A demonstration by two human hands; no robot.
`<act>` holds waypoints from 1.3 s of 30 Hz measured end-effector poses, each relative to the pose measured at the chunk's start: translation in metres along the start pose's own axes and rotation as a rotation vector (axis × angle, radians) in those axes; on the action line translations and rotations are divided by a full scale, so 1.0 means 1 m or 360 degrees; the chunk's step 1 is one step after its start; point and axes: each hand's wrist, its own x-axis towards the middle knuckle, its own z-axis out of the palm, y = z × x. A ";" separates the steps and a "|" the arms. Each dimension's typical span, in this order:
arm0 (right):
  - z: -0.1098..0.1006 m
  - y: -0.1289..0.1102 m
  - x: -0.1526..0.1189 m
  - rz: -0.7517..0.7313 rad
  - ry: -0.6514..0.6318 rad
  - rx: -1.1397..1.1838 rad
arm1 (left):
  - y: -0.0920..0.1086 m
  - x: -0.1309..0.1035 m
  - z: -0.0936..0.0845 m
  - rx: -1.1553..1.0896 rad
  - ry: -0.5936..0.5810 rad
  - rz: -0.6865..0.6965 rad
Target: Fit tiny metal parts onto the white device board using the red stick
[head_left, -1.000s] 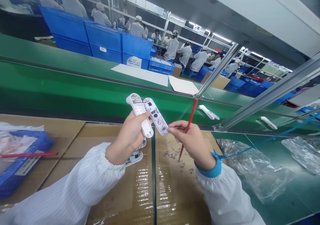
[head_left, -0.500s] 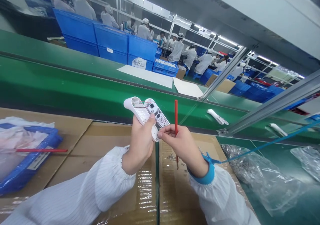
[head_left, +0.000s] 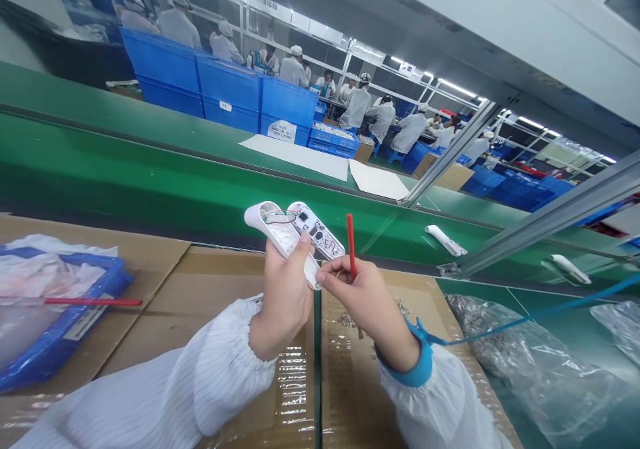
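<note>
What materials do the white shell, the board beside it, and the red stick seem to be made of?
White shell: probably moulded plastic, smooth and slightly glossy, with rounded edges.
Board: looks like a printed circuit board, white-coated, with dark chips and thin wires.
Red stick: plastic or painted wood; its even matte colour leaves this open.

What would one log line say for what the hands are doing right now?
left hand: holds white shell | right hand: holds red tool, pinches circuit board | under them: cardboard
</note>
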 end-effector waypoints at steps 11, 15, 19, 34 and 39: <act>0.002 0.001 -0.003 -0.0379 0.0137 -0.0283 | 0.008 0.000 0.006 -0.0126 -0.0006 -0.0292; 0.001 0.001 -0.006 -0.0652 0.0234 -0.0424 | 0.011 0.002 0.005 -0.0170 -0.0037 -0.0348; -0.005 0.001 -0.010 -0.0839 0.0156 -0.0648 | 0.012 0.004 0.004 -0.0158 -0.0034 -0.0462; -0.038 -0.006 -0.015 -0.1768 -0.0206 -0.1916 | 0.010 0.002 0.005 -0.0113 -0.0158 -0.0615; -0.041 -0.011 -0.016 -0.1814 -0.0347 -0.1967 | 0.007 0.000 0.003 -0.0057 -0.0227 -0.0704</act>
